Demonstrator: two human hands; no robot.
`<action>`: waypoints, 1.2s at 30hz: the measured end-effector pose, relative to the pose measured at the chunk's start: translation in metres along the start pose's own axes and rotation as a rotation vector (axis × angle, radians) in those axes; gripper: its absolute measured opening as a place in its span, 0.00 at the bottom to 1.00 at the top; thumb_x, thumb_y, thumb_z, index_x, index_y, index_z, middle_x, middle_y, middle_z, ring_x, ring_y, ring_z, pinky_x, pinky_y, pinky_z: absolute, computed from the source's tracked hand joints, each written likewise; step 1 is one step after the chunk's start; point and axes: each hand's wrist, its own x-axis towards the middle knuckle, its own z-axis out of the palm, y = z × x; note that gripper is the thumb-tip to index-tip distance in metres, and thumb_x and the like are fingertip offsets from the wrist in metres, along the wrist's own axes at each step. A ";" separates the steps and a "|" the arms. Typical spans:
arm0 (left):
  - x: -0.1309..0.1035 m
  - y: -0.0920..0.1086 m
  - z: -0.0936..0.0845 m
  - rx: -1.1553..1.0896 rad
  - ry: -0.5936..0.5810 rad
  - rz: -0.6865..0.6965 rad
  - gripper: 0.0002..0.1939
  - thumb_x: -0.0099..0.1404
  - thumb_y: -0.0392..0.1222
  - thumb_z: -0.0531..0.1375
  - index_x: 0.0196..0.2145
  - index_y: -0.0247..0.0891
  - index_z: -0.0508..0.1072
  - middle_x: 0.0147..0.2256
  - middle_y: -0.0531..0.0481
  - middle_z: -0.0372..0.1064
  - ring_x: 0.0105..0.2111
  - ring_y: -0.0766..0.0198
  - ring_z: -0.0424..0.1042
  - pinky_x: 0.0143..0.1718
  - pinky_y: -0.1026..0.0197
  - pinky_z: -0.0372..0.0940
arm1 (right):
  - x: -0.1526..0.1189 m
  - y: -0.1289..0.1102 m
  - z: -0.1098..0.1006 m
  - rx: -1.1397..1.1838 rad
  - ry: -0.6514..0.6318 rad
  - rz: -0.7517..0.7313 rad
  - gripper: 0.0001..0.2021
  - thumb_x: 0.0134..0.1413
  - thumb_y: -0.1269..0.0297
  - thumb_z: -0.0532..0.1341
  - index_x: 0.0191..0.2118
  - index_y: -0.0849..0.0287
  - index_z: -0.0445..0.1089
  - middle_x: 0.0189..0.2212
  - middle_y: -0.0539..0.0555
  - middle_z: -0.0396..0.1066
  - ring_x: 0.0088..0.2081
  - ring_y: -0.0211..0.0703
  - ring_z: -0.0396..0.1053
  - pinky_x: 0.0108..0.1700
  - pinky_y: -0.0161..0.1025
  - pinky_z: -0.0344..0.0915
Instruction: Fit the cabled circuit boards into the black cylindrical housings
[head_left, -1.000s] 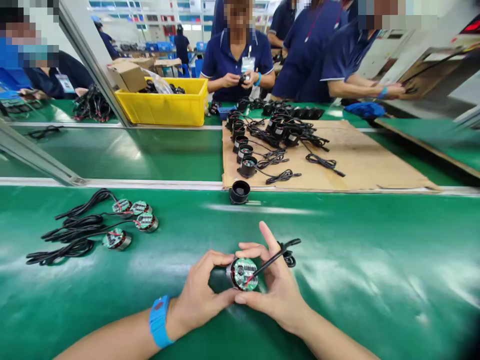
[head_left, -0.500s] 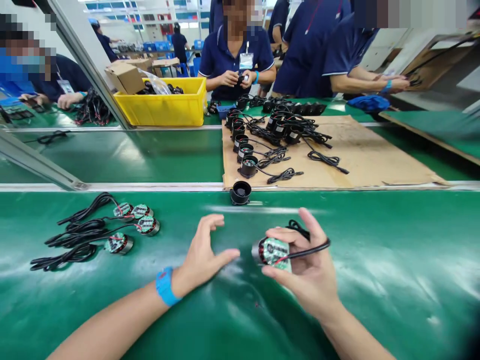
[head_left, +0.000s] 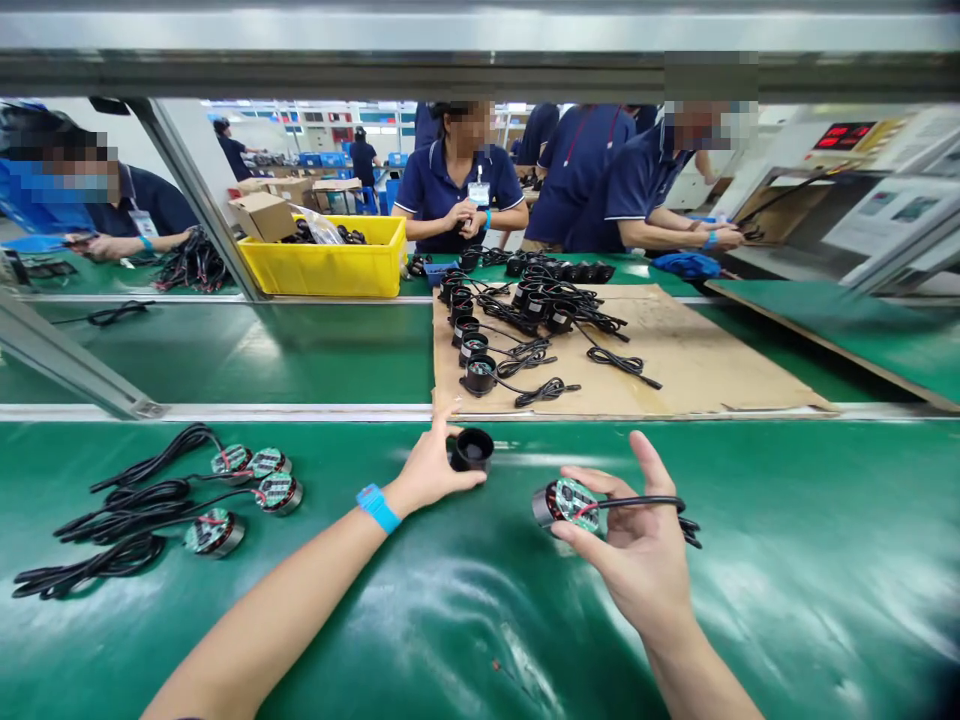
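Near the far edge of the green bench, my left hand (head_left: 433, 468) has its thumb and fingers around a round black housing (head_left: 474, 450), whose open top faces up. My right hand (head_left: 643, 545) grips a motor with a green circuit board (head_left: 568, 503) between thumb and fingers, its index finger raised. The motor's black cable runs across that hand and hangs in a loop at its right side. Several similar motors (head_left: 279, 492) with coiled black cables (head_left: 124, 508) lie at the left on the bench.
Beyond the bench edge, a cardboard sheet (head_left: 645, 345) bears several black housings with cables. A yellow bin (head_left: 322, 262) stands behind at the left. Metal posts (head_left: 199, 200) and an overhead beam (head_left: 480, 50) frame the view. Several people work across the line.
My left hand has moved forward and closed around the black housing. My right hand still holds the motor, slightly farther right. The view has tilted up, showing the overhead beam.
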 end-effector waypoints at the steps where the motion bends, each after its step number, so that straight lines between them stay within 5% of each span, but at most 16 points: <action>1: -0.013 0.001 -0.007 -0.046 -0.115 0.021 0.56 0.49 0.39 0.76 0.68 0.44 0.49 0.50 0.44 0.75 0.52 0.49 0.74 0.56 0.48 0.66 | 0.000 -0.001 -0.001 0.009 0.001 -0.003 0.56 0.43 0.60 0.77 0.72 0.44 0.45 0.43 0.54 0.79 0.51 0.53 0.74 0.61 0.64 0.63; 4: -0.055 0.005 -0.030 -0.184 -0.437 0.078 0.57 0.51 0.35 0.72 0.69 0.45 0.44 0.55 0.44 0.73 0.56 0.50 0.72 0.61 0.48 0.61 | 0.000 -0.004 -0.002 0.038 -0.010 -0.014 0.56 0.42 0.62 0.78 0.72 0.44 0.46 0.43 0.53 0.79 0.51 0.52 0.74 0.61 0.60 0.65; 7: -0.088 0.007 -0.042 -0.248 -0.558 0.082 0.54 0.51 0.31 0.67 0.69 0.45 0.43 0.60 0.42 0.69 0.58 0.50 0.70 0.62 0.49 0.60 | -0.001 -0.004 0.001 0.068 -0.036 -0.013 0.57 0.41 0.66 0.78 0.72 0.44 0.46 0.42 0.51 0.79 0.52 0.50 0.74 0.61 0.55 0.67; 16: -0.110 0.003 -0.033 -0.177 -0.482 0.112 0.58 0.51 0.34 0.70 0.70 0.51 0.40 0.58 0.46 0.69 0.62 0.48 0.65 0.65 0.43 0.56 | -0.011 0.003 0.014 0.061 -0.111 -0.004 0.57 0.42 0.68 0.78 0.72 0.45 0.46 0.41 0.50 0.79 0.52 0.49 0.74 0.61 0.53 0.67; 21: -0.117 0.003 -0.030 -0.065 -0.431 0.105 0.69 0.48 0.43 0.75 0.72 0.45 0.32 0.69 0.35 0.48 0.69 0.39 0.50 0.67 0.38 0.51 | -0.016 0.003 0.016 0.057 -0.159 -0.012 0.57 0.42 0.66 0.79 0.72 0.45 0.45 0.42 0.51 0.79 0.53 0.49 0.73 0.61 0.53 0.66; 25: -0.121 0.000 -0.018 0.006 -0.304 0.023 0.77 0.41 0.53 0.80 0.72 0.45 0.32 0.58 0.37 0.65 0.60 0.39 0.63 0.62 0.36 0.55 | -0.019 0.000 0.018 0.062 -0.185 -0.030 0.57 0.42 0.66 0.79 0.72 0.43 0.45 0.43 0.50 0.80 0.53 0.48 0.73 0.61 0.52 0.66; 29: -0.114 -0.002 -0.016 -0.056 -0.419 0.092 0.72 0.49 0.40 0.78 0.72 0.50 0.29 0.56 0.44 0.71 0.61 0.44 0.65 0.63 0.42 0.52 | -0.025 -0.003 0.026 0.094 -0.250 -0.040 0.55 0.45 0.61 0.78 0.72 0.42 0.45 0.44 0.50 0.80 0.53 0.48 0.73 0.61 0.52 0.65; 36: -0.100 0.000 -0.028 -0.053 -0.595 0.143 0.54 0.49 0.39 0.75 0.67 0.45 0.52 0.61 0.42 0.66 0.58 0.44 0.66 0.60 0.45 0.56 | -0.048 0.005 0.049 0.029 -0.476 -0.122 0.58 0.46 0.50 0.76 0.74 0.44 0.38 0.45 0.53 0.79 0.54 0.54 0.73 0.62 0.57 0.64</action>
